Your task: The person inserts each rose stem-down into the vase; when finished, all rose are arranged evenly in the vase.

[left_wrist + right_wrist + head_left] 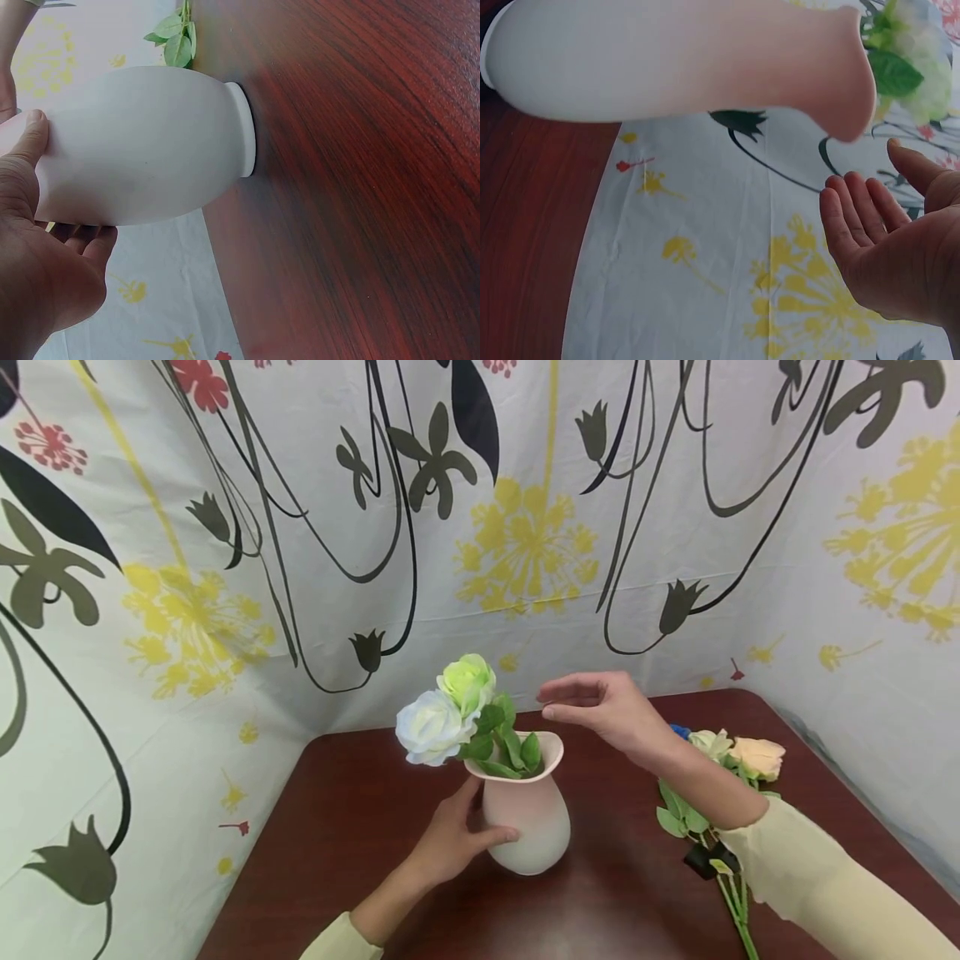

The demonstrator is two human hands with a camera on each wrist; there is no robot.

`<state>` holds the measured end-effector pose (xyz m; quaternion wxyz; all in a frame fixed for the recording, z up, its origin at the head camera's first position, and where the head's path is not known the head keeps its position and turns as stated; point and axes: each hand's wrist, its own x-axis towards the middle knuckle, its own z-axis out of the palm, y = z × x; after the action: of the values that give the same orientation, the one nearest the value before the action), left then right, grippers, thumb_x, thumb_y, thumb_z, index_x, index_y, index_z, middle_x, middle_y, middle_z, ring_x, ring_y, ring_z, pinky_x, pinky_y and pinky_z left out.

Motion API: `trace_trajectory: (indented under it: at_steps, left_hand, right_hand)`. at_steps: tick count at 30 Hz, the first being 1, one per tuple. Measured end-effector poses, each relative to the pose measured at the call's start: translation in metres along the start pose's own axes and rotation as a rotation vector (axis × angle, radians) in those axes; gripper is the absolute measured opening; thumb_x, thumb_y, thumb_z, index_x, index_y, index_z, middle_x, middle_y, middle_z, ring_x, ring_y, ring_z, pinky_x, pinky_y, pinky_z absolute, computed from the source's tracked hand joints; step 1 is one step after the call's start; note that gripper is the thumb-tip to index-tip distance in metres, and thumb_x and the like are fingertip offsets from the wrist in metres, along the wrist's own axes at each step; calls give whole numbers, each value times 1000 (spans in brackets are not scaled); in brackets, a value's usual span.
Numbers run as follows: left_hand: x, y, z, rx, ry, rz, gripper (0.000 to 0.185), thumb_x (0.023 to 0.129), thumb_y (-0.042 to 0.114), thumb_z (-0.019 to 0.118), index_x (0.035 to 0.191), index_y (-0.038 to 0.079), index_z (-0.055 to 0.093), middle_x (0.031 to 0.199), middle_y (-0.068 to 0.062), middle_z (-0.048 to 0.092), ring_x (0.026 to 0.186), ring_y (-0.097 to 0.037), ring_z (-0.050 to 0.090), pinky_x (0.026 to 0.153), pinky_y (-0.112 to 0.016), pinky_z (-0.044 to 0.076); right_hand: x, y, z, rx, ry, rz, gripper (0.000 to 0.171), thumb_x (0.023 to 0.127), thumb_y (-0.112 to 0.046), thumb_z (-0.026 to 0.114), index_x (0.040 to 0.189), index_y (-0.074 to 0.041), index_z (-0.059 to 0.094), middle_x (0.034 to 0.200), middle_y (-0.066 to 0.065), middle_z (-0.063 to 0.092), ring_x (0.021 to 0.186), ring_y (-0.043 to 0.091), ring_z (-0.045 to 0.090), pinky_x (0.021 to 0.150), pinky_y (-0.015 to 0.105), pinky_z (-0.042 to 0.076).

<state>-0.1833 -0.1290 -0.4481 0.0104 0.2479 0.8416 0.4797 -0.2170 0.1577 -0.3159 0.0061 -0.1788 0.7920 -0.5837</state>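
Loose roses [738, 756] lie right of vase [528, 822]; backdrop [225, 610] behind.

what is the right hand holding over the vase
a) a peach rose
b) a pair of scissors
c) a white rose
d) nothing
d: the right hand hovers above the vase with relaxed fingers and bare palm, as the right wrist view shows too; the peach rose lies on the table, and the white rose stands in the vase.
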Motion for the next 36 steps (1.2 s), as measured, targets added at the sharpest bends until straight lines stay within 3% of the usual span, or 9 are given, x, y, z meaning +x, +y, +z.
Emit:
trace_trajectory:
  at_steps: [11,20,23,24,27,31,34,36]
  left_hand:
    - [-1,1,0,-6,-4,-20,93,89,48,87,164,32,35,153,7,56,133,-14,57,108,-42,51]
    - [-1,0,0,-18,-8,-27,93,89,46,87,165,33,35,153,7,56,132,-14,58,106,-41,52]
    - [-1,0,0,-19,-7,-29,92,89,47,86,165,33,35,152,7,56,131,-15,59,106,-41,52]
    - [-1,0,0,-19,-7,-29,92,89,47,86,165,33,35,152,7,57,131,-15,59,105,-40,52]
    - [-1,1,0,-21,-7,-30,92,89,47,86,165,34,35,151,7,57,130,-15,60,104,-40,53]
    - [-1,1,0,-27,-7,-32,92,89,48,86,164,34,35,151,7,57,129,-15,60,104,-40,53]
    - [-2,1,0,-27,-6,-33,92,89,48,86,164,34,35,151,7,57,130,-15,60,105,-41,53]
    - [-2,1,0,-26,-6,-33,92,89,48,86,164,34,35,152,7,57,130,-14,60,105,-41,52]
  right_hand:
    - [-18,16,-45,-6,35,79,56,99,-39,78,147,-13,63,143,5,67,125,8,65,119,50,40]
    - [-36,51,-80,-80,27,179,70,103,-49,69,160,-14,48,155,9,57,135,22,59,120,63,34]
    - [-41,68,-89,-96,50,198,71,104,-49,68,160,-11,47,155,11,57,126,8,63,119,65,32]
    - [-43,74,-91,-99,59,205,71,104,-49,67,160,-10,48,153,9,59,122,2,63,119,63,34]
    - [-50,93,-98,-73,77,217,70,105,-46,66,158,-4,48,146,1,64,113,-10,62,113,41,48]
    - [-60,120,-105,9,89,232,71,106,-39,67,158,4,43,140,-6,65,110,-7,66,92,17,55]
    - [-66,138,-108,13,92,265,72,107,-38,66,158,7,40,144,4,64,108,-5,68,91,18,56]
    - [-69,149,-109,-21,89,290,72,108,-38,64,158,8,40,149,14,60,106,-4,68,97,26,57]
